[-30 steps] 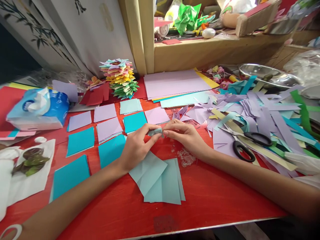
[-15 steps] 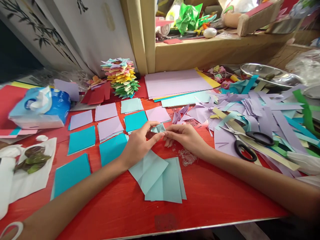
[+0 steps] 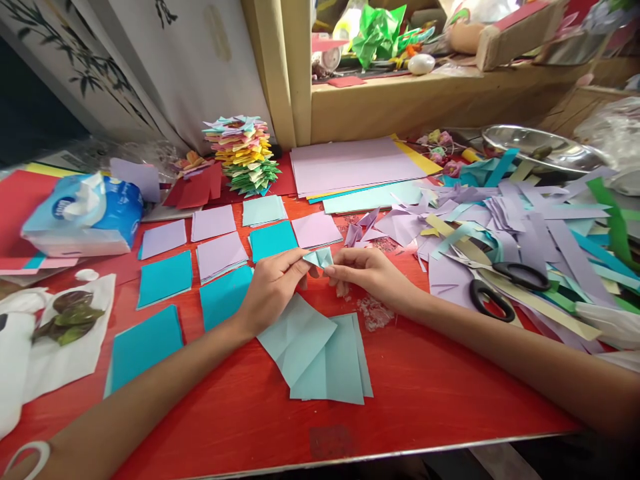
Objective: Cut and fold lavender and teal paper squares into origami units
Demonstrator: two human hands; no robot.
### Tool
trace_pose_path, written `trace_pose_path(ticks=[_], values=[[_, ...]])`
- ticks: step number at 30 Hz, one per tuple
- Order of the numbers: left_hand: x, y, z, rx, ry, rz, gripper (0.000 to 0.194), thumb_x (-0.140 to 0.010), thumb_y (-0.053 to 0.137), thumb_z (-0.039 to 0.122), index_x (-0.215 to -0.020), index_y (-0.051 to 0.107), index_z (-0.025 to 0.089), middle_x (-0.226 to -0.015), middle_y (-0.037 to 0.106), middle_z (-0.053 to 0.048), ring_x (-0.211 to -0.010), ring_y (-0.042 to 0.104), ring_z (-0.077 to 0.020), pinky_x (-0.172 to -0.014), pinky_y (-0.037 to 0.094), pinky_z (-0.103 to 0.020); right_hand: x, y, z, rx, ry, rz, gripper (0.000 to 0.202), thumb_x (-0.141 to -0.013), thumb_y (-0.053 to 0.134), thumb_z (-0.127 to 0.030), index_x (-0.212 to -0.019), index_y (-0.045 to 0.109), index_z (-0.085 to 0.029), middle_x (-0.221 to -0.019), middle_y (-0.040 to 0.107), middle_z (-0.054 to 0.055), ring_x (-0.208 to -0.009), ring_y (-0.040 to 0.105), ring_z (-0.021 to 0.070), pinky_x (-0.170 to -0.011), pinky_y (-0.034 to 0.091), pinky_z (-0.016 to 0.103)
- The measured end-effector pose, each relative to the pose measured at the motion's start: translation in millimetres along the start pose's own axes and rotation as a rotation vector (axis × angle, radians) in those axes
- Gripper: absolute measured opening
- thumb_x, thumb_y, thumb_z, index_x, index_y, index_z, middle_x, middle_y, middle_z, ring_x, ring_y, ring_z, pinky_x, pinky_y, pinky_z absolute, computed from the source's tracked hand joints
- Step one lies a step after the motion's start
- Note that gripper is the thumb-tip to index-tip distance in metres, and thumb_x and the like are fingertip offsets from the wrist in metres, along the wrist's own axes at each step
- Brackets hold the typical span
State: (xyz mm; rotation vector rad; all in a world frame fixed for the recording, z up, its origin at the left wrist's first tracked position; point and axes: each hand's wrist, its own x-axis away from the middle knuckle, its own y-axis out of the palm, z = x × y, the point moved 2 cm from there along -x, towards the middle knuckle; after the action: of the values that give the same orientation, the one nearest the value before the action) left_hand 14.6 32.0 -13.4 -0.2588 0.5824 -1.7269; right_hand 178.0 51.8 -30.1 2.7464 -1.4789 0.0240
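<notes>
A small folded piece of pale blue-green paper (image 3: pixel 320 258) is held up between my two hands over the red table (image 3: pixel 410 387). My left hand (image 3: pixel 274 283) pinches its left end between thumb and fingers. On the other end, my right hand (image 3: pixel 373 272) closes its thumb and forefinger. Creased pale blue-green sheets (image 3: pixel 325 357) lie loosely overlapped just below my hands. Left of my left hand lies a stack of turquoise squares (image 3: pixel 223 297), partly hidden by that hand.
More stacks of lilac squares (image 3: pixel 220 253) and turquoise squares (image 3: pixel 165 279) lie to the left. A tissue pack (image 3: pixel 83 213) stands behind them. Black-handled scissors (image 3: pixel 493 300) rest on paper offcuts at right. A layered paper model (image 3: pixel 243 157) stands at the back.
My left thumb and fingers have shifted slightly up and left along the folded paper, so more of its face shows. My right hand keeps its pinch almost in place.
</notes>
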Motion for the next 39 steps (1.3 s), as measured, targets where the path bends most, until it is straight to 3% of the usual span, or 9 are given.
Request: trace_pose_path(ticks=[4,9,13,16,25,27,29,32,39], values=[[-1.7,1.3,-2.0,0.173,-0.064,-0.063,0.03,-0.089,0.039,0.032,-0.08,0.064,0.018,-0.07,0.058,0.0,-0.062,0.052,-0.0114,-0.066,0.041,-0.026,1.4,-1.1,-2.1,0.031,-0.021,0.034,0.022,-0.077,0.061,-0.03,-0.064,0.055,-0.014,-0.056,0.055,-0.003,-0.048,0.052,0.0063,-0.05,0.04,0.021],[-2.5,1.3,-1.2,0.121,-0.003,0.05,0.024,-0.087,0.043,0.034,-0.1,0.058,0.021,-0.082,0.06,0.0,-0.07,0.053,-0.0113,-0.07,0.042,-0.025,2.1,-2.8,-2.5,0.039,-0.023,0.1,0.027,-0.077,0.061,-0.033,-0.061,0.051,-0.015,-0.053,0.052,-0.004,-0.045,0.049,0.0062,-0.047,0.039,0.02],[-2.5,2.5,-0.2,-0.041,0.093,0.077,0.013,-0.081,0.056,0.032,-0.084,0.06,0.02,-0.078,0.058,0.001,-0.071,0.052,-0.0109,-0.067,0.04,-0.023,3.1,-1.6,-1.4,0.127,-0.031,0.057,0.025,-0.078,0.059,-0.035,-0.065,0.052,-0.015,-0.056,0.051,-0.004,-0.047,0.05,0.0066,-0.048,0.038,0.021],[-1.9,2.2,0.6,-0.072,0.093,0.085,0.017,-0.083,0.053,0.033,-0.075,0.059,0.018,-0.07,0.056,0.002,-0.067,0.05,-0.0105,-0.064,0.038,-0.023,4.2,-1.2,-1.2,0.172,-0.06,0.039,0.026,-0.079,0.057,-0.036,-0.064,0.05,-0.015,-0.058,0.051,-0.003,-0.049,0.05,0.0064,-0.048,0.038,0.02],[-3.1,1.7,-5.3,0.279,-0.107,-0.017,0.036,-0.087,0.043,0.04,-0.067,0.059,0.015,-0.063,0.06,-0.001,-0.057,0.054,-0.0119,-0.061,0.043,-0.026,4.8,-2.0,-1.4,0.23,-0.07,0.008,0.025,-0.082,0.053,-0.036,-0.068,0.052,-0.016,-0.062,0.052,-0.002,-0.051,0.051,0.0072,-0.05,0.039,0.021],[-4.5,1.0,-8.7,0.38,-0.134,0.047,0.033,-0.087,0.042,0.041,-0.072,0.058,0.016,-0.065,0.061,-0.001,-0.054,0.054,-0.012,-0.059,0.044,-0.027,5.1,-2.6,-1.1,0.247,-0.068,0.019,0.026,-0.082,0.052,-0.036,-0.066,0.05,-0.016,-0.061,0.052,-0.002,-0.051,0.051,0.0074,-0.05,0.039,0.021],[-5.2,0.2,-8.7,0.31,-0.092,0.108,0.033,-0.088,0.04,0.041,-0.081,0.061,0.017,-0.073,0.062,-0.002,-0.062,0.056,-0.0123,-0.065,0.045,-0.027,5.7,-2.6,-1.0,0.288,-0.074,0.024,0.026,-0.083,0.052,-0.035,-0.065,0.05,-0.016,-0.059,0.052,-0.002,-0.051,0.051,0.0076,-0.05,0.039,0.021],[-4.1,2.2,-3.9,0.08,0.015,0.045,0.022,-0.083,0.051,0.038,-0.088,0.061,0.02,-0.085,0.063,0.0,-0.074,0.056,-0.0126,-0.07,0.043,-0.024,6.8,-0.6,-1.7,0.381,-0.101,0.008,0.024,-0.083,0.051,-0.033,-0.067,0.052,-0.016,-0.057,0.051,-0.002,-0.051,0.049,0.0081,-0.049,0.036,0.021],[0.2,4.2,0.5,-0.213,0.213,0.043,0.019,-0.085,0.049,0.034,-0.077,0.058,0.019,-0.073,0.061,0.001,-0.067,0.054,-0.0114,-0.062,0.04,-0.023,6.5,5.2,-3.4,0.518,-0.114,0.034,0.02,-0.085,0.048,-0.028,-0.071,0.054,-0.016,-0.057,0.05,-0.002,-0.051,0.045,0.0086,-0.049,0.033,0.022]])
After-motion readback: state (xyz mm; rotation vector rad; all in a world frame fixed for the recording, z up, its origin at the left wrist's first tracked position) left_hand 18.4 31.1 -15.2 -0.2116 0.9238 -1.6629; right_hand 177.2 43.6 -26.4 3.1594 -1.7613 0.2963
